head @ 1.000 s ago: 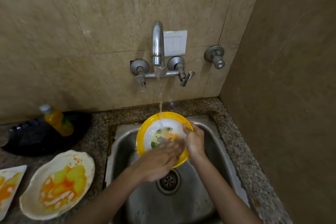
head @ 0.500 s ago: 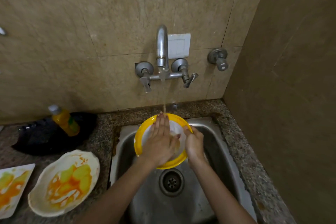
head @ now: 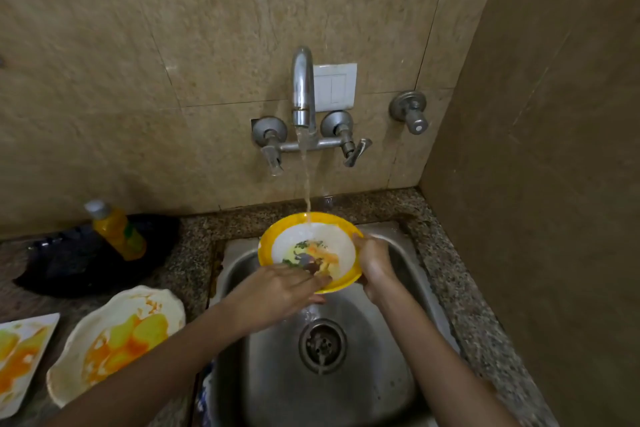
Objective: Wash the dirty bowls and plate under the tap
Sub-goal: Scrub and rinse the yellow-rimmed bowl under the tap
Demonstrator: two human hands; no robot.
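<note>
Yellow at the rim, the small bowl (head: 322, 236) is gripped at its right edge by the right hand (head: 374, 260), over the steel sink (head: 381, 374). The left hand (head: 284, 291) is laid straight-fingered on its near inner wall, holding nothing. Water from the tap (head: 303, 90) is caught at its far rim. A stained bowl (head: 117, 340) and plate (head: 20, 354) are seen on the left counter (head: 194, 253).
</note>
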